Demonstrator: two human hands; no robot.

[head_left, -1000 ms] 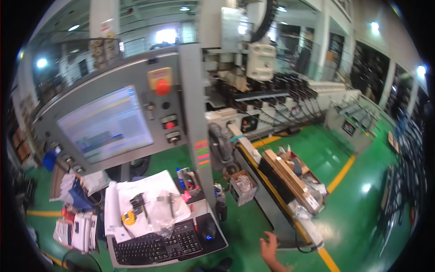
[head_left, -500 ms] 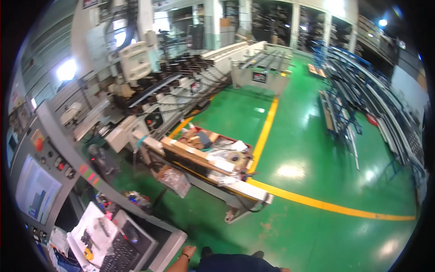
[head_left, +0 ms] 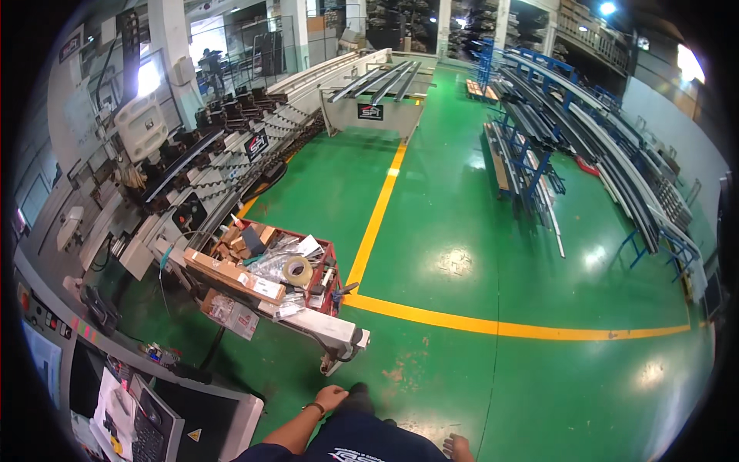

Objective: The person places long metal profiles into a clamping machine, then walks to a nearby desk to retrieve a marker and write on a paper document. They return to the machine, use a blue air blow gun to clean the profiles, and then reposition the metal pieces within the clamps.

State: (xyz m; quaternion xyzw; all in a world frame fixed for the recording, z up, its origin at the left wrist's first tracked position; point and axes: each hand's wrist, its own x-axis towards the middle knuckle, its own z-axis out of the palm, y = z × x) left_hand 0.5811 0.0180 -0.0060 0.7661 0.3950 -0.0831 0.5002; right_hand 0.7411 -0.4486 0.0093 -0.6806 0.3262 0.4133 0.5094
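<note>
My left hand (head_left: 332, 397) hangs low in front of my body, with a dark band at the wrist. Its fingers are curled in, and nothing shows in them. My right hand (head_left: 457, 446) is at the lower edge, partly cut off, its fingers apart and holding nothing. Neither hand touches anything around it. Beyond the left hand is the end of a white machine beam (head_left: 327, 326). A red crate (head_left: 332, 258) beside this beam holds small cardboard boxes, clear plastic wrapping and a roll of tape (head_left: 297, 271).
A control console (head_left: 245, 423) with a keyboard (head_left: 148, 439) stands at my left. Behind the crate runs a long machine with chains (head_left: 231, 175). Yellow lines (head_left: 431, 316) cross the green floor. Blue racks (head_left: 531, 165) hold long metal profiles at the right.
The view has swung to the right, so the crate and console sit farther left. More of both arms shows, and my right hand has come further into sight.
</note>
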